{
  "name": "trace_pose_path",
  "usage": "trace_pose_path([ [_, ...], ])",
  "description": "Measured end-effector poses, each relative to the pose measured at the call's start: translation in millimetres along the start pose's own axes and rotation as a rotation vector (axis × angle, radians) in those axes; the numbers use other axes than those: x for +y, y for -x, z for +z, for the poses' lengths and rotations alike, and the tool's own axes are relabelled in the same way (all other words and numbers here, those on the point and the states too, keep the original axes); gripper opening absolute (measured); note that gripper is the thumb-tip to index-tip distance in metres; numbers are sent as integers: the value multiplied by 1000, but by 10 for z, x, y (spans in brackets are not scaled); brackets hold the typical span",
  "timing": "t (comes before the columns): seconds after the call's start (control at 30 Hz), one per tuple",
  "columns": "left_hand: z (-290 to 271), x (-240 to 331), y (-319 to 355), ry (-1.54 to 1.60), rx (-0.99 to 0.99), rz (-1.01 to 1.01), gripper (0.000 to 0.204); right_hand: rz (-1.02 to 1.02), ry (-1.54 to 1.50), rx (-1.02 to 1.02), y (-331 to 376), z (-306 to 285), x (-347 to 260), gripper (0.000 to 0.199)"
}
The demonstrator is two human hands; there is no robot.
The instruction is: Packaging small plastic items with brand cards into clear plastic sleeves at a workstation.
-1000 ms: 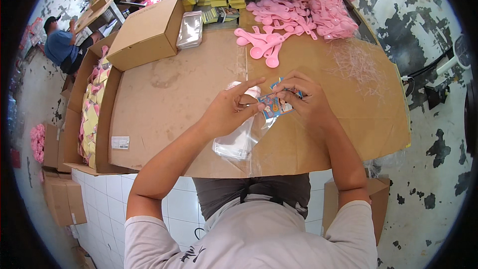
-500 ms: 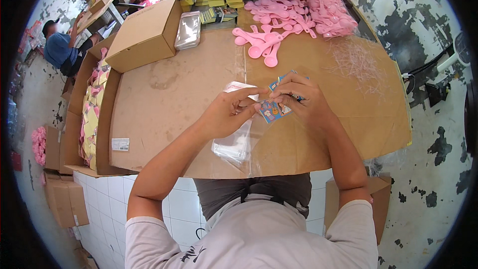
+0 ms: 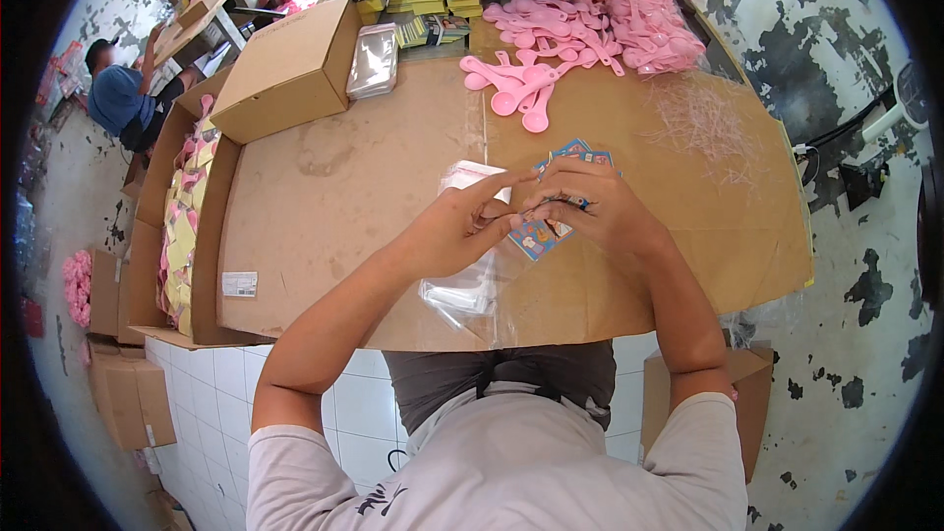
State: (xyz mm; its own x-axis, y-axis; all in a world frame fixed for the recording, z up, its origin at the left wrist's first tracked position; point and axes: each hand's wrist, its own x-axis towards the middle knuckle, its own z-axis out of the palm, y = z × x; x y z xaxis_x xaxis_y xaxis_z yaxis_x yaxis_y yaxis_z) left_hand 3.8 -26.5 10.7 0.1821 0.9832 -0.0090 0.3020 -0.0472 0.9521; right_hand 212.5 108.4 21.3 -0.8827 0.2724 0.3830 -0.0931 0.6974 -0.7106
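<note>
My left hand [image 3: 460,228] is closed in a pinch, its thumb and forefinger meeting the right hand's fingertips. What it pinches is too small to make out. My right hand [image 3: 602,208] has its fingers curled and pressed together on a blue printed card [image 3: 532,239], partly hidden by the fingers. Beyond the right knuckles lie more blue printed cards [image 3: 582,149], touching or close to that hand. Clear plastic bags [image 3: 460,297] lie flat in a stack under and beside my left hand.
Pink measuring spoons [image 3: 536,88] lie in a pile ahead, beside a bagged bundle [image 3: 654,25]. A closed carton [image 3: 285,69] and a pack of clear bags [image 3: 374,61] stand far left. An open carton [image 3: 208,265] holds yellow-and-pink packets. Plastic strands [image 3: 703,128] lie right; a person [image 3: 123,98] sits beyond.
Both hands have shifted slightly downward, fingertips still together. More of the blue cards beyond my right hand now shows.
</note>
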Motion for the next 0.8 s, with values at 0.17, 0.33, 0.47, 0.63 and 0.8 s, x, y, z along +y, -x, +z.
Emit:
trace_pose_path([
  [0.17,45,5,2,28,66,34,70,98,-14,76,-11,127,-63,15],
  [0.33,64,-63,-13,253,59,93,77,148,-94,192,6,99,39,13],
  [0.47,45,-64,-15,332,60,90,81,74,-54,251,-16,101,-3,11],
  [0.63,11,-116,-40,359,97,55,80,14,-28,270,15,78,85,11],
  [0.8,0,-123,-29,241,157,35,64,-30,-8,269,22,34,167,11],
])
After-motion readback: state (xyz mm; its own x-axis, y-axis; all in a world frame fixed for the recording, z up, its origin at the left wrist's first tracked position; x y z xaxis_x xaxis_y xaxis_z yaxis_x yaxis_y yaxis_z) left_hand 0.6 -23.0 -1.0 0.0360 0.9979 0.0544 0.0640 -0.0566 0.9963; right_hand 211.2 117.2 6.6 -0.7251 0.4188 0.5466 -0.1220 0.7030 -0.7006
